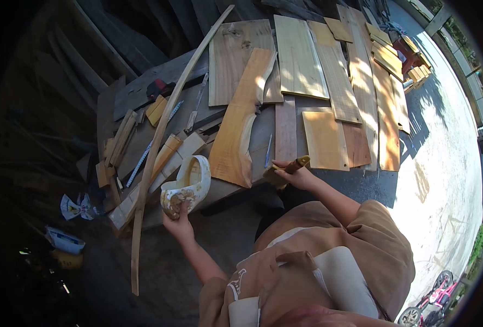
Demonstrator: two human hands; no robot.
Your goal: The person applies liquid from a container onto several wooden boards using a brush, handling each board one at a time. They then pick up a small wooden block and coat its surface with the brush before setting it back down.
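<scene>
Setting: outdoor work table (328, 180) half in shade, covered with wooden boards (301, 60) laid flat side by side, faces up
Left hand (179, 223): fingers curled under the rim of a cut-open plastic jug (186, 185), tipped so its pale yellowish contents face up, close to the brush
Right hand (299, 177): fingers wrapped tight on a brush (285, 170), bristles low at the table edge
Nearby: orange-toned board (241, 125) just beside the brush; long curved strip (165, 141) leaning across the table
</scene>
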